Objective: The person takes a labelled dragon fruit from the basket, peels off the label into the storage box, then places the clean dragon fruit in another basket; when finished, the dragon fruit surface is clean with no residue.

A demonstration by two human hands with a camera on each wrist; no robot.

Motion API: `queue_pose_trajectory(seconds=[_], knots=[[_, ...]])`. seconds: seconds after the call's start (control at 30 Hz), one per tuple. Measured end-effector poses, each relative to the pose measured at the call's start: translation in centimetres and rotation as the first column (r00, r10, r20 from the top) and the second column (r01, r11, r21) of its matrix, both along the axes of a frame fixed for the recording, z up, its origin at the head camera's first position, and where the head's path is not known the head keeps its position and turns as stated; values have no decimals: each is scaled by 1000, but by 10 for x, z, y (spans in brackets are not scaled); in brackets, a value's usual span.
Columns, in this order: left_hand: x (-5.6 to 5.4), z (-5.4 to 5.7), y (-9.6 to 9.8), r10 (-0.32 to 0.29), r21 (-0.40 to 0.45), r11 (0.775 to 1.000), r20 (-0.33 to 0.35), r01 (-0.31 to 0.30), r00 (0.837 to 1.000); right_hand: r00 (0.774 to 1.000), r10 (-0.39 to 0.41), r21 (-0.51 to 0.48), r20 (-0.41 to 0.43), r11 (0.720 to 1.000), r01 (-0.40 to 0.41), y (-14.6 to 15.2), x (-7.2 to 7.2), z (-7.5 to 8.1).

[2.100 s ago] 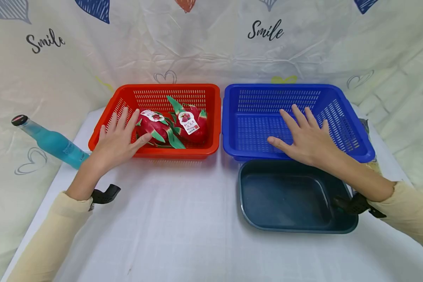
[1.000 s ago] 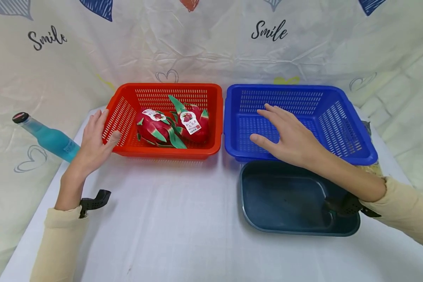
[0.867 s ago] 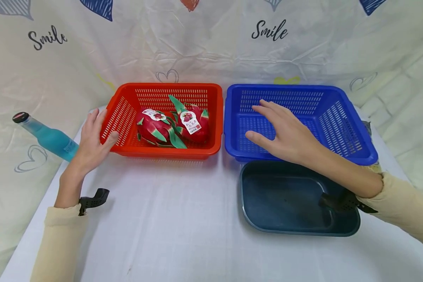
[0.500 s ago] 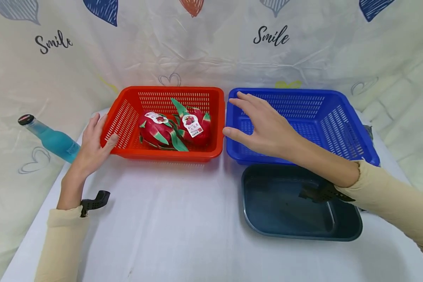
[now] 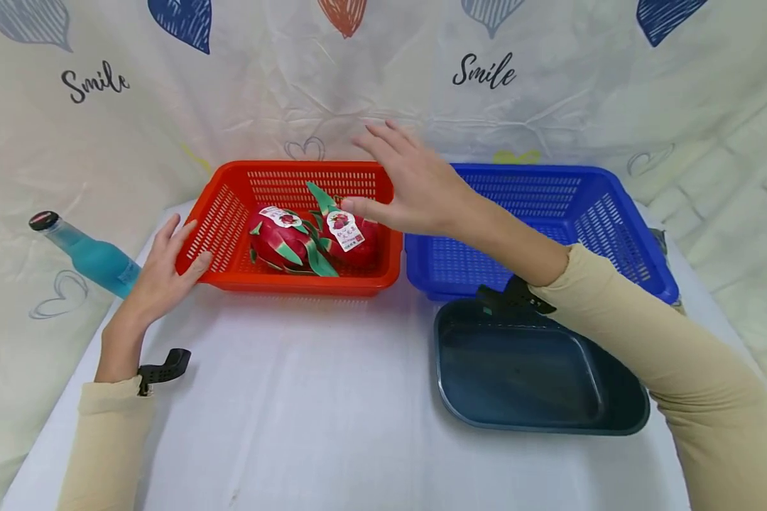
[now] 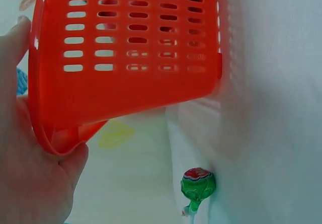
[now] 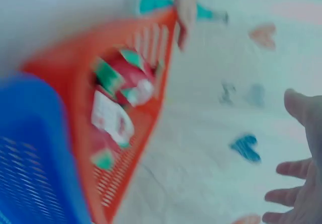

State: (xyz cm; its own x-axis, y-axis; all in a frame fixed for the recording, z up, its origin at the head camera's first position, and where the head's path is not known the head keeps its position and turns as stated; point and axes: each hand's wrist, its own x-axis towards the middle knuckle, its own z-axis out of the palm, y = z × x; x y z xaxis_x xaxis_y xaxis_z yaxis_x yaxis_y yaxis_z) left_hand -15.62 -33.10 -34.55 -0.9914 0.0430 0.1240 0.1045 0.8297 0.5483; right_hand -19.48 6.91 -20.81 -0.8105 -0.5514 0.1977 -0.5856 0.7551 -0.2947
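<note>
A red basket (image 5: 230, 283) holds two dragon fruits: the left one (image 5: 270, 245) and the right one (image 5: 366, 245), both labelled. They look like foam or real fruit; I cannot tell. My left hand (image 5: 160, 277) grips the basket's left end, its thumb (image 6: 19, 38) over the rim and a finger (image 6: 75, 162) below it. My right hand (image 5: 415, 188), fingers apart and holding nothing, hovers over the red basket's right end and partly hides the right dragon fruit. Beside the red basket stands a blue basket (image 5: 613, 188), partly behind my right forearm.
In front of the blue basket sits a dark green tub (image 5: 518, 376). A bottle of turquoise liquid (image 5: 102, 262) stands left of my left hand. A green-and-red wrapped lollipop (image 6: 198, 185) lies near the red basket's left end. A printed cloth (image 5: 396, 85) hangs behind.
My left hand has shifted from above the red basket to its left rim. The right hand has swept left from over the blue basket to the red basket's right end.
</note>
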Motion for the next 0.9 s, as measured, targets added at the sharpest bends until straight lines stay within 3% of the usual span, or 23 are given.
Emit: queue_pose_trajectory(seconds=[0.17, 0.37, 0.7, 0.9], knots=[[-1, 0, -3, -22, -55, 998, 46, 24, 999, 1000, 10, -90, 3, 996, -9, -9, -33, 14], [-1, -1, -7, -2, -55, 998, 103, 8, 995, 998, 41, -142, 48, 989, -34, -24, -61, 14], [-3, 3, -12, 4, -56, 998, 179, 6, 984, 998, 19, -185, 54, 983, -9, -48, -76, 16], [-3, 1, -15, 8, -50, 999, 201, 2, 979, 992, 73, -184, 99, 981, -54, -70, -80, 9]])
